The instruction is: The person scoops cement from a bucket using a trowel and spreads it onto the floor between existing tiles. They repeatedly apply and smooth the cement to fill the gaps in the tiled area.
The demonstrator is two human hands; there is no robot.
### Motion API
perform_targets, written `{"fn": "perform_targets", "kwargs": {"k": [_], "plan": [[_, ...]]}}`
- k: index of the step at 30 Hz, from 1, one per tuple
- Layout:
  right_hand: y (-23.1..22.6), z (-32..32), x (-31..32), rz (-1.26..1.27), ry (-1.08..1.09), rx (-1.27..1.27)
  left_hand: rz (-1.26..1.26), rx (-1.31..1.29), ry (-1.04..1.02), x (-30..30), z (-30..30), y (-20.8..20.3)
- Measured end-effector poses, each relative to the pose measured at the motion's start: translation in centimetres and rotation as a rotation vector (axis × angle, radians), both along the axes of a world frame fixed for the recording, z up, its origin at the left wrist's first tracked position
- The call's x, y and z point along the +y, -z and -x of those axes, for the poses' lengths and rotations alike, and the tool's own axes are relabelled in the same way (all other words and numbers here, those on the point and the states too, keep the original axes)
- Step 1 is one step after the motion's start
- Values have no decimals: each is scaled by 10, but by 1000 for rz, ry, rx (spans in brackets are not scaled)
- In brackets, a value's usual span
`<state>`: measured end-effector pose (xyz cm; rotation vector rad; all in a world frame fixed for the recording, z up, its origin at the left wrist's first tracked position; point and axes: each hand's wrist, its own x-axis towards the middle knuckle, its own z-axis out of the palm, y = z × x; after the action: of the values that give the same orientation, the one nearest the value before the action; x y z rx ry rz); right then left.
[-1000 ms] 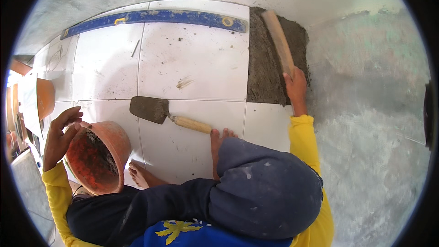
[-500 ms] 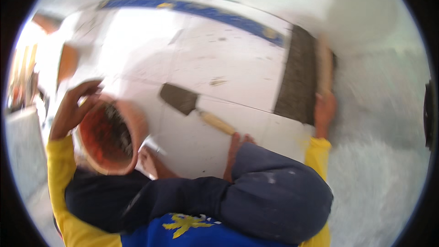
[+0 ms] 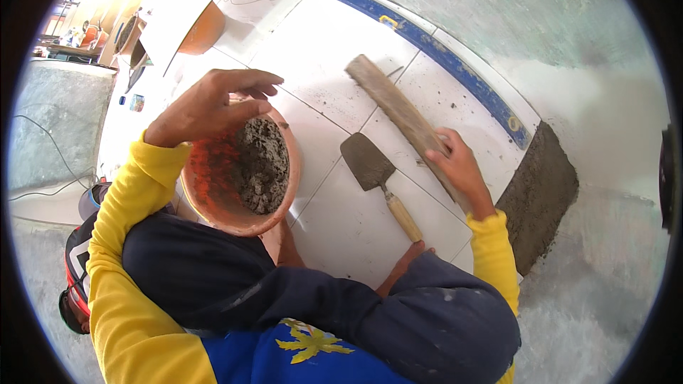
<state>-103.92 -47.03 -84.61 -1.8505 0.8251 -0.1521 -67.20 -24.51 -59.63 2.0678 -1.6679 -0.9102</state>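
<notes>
My right hand (image 3: 461,171) grips a long, narrow wooden board (image 3: 398,110), held slantwise above the white tiles. Over the rim of an orange bucket (image 3: 290,203) hovers my left hand (image 3: 217,103), its fingers stretched out and nothing in them. Grey mortar (image 3: 263,171) sits inside the bucket. Between the bucket and the board lies a trowel (image 3: 366,160) with a mortar-coated blade and a wooden handle, its end by my foot. A bed of wet mortar (image 3: 544,192) covers the floor beyond my right forearm, against the wall.
A blue spirit level (image 3: 427,46) lies along the wall on the white tiled floor (image 3: 331,242). At the back left stand another orange container (image 3: 205,28) and a white sheet-like piece over it. A person (image 3: 77,299) shows partly at the lower left, near a black cable (image 3: 53,142).
My right hand has brought the board from the far side of the mortar bed leftward over the tiles. My left hand stays by the bucket rim, and the whole view has turned.
</notes>
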Motion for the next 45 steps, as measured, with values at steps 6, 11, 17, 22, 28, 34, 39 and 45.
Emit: {"fn": "perform_targets", "kwargs": {"k": [6, 11, 17, 22, 28, 34, 39, 45], "plan": [[23, -119, -25, 106, -201, -27, -57, 92, 27, -3, 11, -3], [21, -85, 9, 712, -65, -192, -127, 95, -3, 17, 0, 15], [3, 34, 147, 442, -99, 189, -135, 158, -52, 18, 1, 23], [24, 41, 177, 308, -58, 286, -168, 172, 13, -10, 16, 31], [-40, 116, 157, -58, 532, 316, -112, 11, 22, -12, 11, 28], [-1, 274, 199, 94, 1324, 357, -179, 17, -47, -10, 14, 29], [-26, 279, 225, -335, 1563, 237, -163, -11, 18, -25, 29, 24], [-18, 257, 210, -324, 1512, 203, -155, 19, 40, -29, 29, 27]]}}
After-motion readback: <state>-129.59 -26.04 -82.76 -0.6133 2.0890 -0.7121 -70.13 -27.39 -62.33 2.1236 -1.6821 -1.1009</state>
